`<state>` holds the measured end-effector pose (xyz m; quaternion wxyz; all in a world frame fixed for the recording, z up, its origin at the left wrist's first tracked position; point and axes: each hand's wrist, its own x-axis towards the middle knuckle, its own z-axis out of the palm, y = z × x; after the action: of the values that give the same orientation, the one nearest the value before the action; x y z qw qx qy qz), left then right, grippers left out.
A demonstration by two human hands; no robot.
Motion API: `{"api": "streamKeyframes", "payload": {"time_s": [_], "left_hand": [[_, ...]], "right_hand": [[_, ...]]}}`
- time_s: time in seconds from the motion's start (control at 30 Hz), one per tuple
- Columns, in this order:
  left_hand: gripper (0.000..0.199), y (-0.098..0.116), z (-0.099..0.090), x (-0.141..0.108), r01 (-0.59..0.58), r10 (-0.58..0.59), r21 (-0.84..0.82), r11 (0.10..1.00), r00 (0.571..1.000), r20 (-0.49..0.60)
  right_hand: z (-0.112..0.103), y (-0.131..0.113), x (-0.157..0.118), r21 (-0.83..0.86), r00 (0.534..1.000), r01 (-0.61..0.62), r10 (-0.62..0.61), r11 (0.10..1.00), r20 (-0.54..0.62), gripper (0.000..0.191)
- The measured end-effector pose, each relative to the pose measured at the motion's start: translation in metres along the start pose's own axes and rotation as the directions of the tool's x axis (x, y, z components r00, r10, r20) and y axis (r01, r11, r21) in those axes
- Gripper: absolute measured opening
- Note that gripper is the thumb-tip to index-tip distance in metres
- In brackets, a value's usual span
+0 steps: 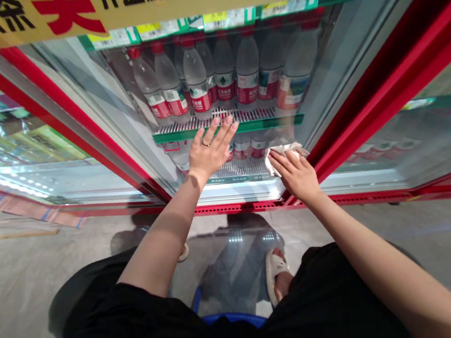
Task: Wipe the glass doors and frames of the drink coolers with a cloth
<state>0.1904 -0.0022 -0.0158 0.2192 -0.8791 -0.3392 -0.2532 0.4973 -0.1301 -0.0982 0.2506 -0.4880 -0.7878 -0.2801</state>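
Note:
My left hand [213,148] lies flat against the glass door [222,194] of a drinks fridge, fingers spread, a ring on one finger. It holds nothing. My right hand [296,171] presses a crumpled white cloth [277,167] against the lower right part of the same glass. The cloth shows past the fingertips and at the left side of the hand; the rest is hidden under it. Behind the glass, water bottles [197,79] with red caps and red-and-white labels stand on a wire shelf with a green front strip [261,124]. More bottles show on the shelf below.
A yellow banner [188,1] crosses the top of the door. Red frames [385,67] separate this door from neighbouring fridge doors. At the left, another fridge holds several drinks [36,137]. Below me are a grey floor [5,284], a sandal [277,269] and a blue edge [235,318].

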Motion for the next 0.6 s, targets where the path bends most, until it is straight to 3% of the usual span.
{"api": "streamKeyframes", "payload": {"time_s": [0.1, 0.27, 0.5, 0.6], "left_hand": [[0.085, 0.0, 0.001, 0.0, -0.018, 0.018, 0.012, 1.0, 1.0, 0.009], [0.093, 0.001, 0.0, 0.001, -0.033, 0.031, 0.043, 0.999, 0.999, 0.03], [0.097, 0.003, -0.002, 0.001, -0.014, 0.014, 0.018, 1.0, 1.0, 0.019], [0.096, 0.002, -0.001, 0.001, -0.008, 0.007, 0.018, 1.0, 0.999, 0.031]], "right_hand": [[0.007, -0.009, -0.008, 0.005, 1.0, -0.004, 0.004, 1.0, 0.02, 0.077], [0.007, -0.014, -0.004, 0.062, 0.985, 0.069, -0.078, 0.996, 0.154, 0.074], [-0.001, -0.005, 0.006, -0.041, 1.0, 0.011, -0.011, 0.999, -0.007, 0.079], [0.005, -0.013, 0.006, -0.01, 0.999, 0.048, -0.048, 0.999, 0.007, 0.077]]}}
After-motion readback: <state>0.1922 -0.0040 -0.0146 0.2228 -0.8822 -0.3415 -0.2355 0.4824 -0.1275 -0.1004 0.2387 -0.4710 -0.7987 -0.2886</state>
